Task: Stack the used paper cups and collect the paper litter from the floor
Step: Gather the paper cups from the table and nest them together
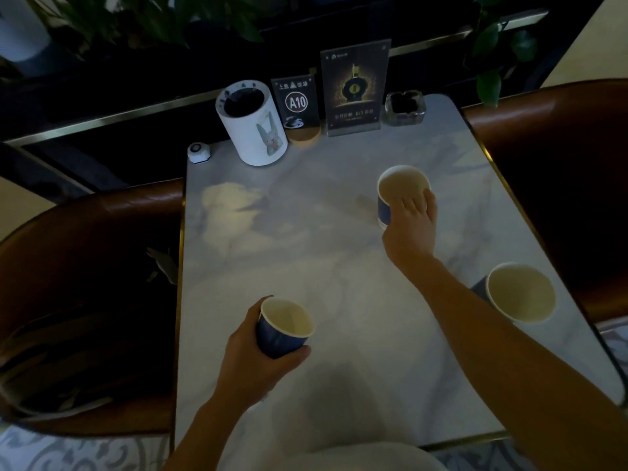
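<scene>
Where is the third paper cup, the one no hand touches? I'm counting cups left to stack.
In the head view, the untouched paper cup stands by the marble table's right edge, nearer than the cup under the right hand.

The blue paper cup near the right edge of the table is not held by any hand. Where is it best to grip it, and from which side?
Grip the free blue paper cup around its side wall just below the rim, coming from above and from the table's middle. It stands upright with its open mouth up, close to the marble table edge, so a push from the inner side could probably tip it off.
</scene>
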Demonstrator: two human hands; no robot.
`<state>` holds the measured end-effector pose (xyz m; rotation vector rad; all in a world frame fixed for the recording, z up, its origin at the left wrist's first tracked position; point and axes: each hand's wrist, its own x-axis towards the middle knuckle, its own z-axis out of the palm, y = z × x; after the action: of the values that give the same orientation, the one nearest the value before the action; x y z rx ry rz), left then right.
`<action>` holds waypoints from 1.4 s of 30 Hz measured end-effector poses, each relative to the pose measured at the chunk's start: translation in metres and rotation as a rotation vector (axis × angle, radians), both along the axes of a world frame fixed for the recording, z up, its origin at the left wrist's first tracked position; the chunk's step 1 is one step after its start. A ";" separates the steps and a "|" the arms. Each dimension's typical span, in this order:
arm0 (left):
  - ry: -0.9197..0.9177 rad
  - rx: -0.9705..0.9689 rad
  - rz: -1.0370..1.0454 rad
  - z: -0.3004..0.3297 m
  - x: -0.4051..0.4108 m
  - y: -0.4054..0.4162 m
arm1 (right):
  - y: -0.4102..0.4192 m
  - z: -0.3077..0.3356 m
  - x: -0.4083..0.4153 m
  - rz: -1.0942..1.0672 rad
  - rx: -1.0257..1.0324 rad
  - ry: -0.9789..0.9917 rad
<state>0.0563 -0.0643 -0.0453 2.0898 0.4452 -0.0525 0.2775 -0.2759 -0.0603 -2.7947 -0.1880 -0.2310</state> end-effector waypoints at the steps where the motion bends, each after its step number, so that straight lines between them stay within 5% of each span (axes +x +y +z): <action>1: -0.001 0.001 0.001 0.000 -0.002 0.000 | 0.000 0.001 -0.001 0.000 0.006 0.003; 20: -0.032 -0.013 0.030 0.006 -0.039 -0.002 | -0.010 0.034 -0.076 0.003 0.512 0.227; 25: -0.020 0.010 0.022 0.006 -0.045 -0.004 | -0.016 0.058 -0.098 0.121 0.527 0.156; 31: 0.021 0.043 -0.018 0.011 -0.047 -0.003 | -0.024 0.087 -0.124 0.292 0.814 0.055; 42: 0.064 0.098 -0.061 0.013 -0.050 -0.012 | -0.012 0.077 -0.159 0.353 0.801 0.122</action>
<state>0.0065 -0.0765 -0.0319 2.2030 0.4299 -0.1357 0.1186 -0.2876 0.0166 -1.9351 -0.4408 -0.0302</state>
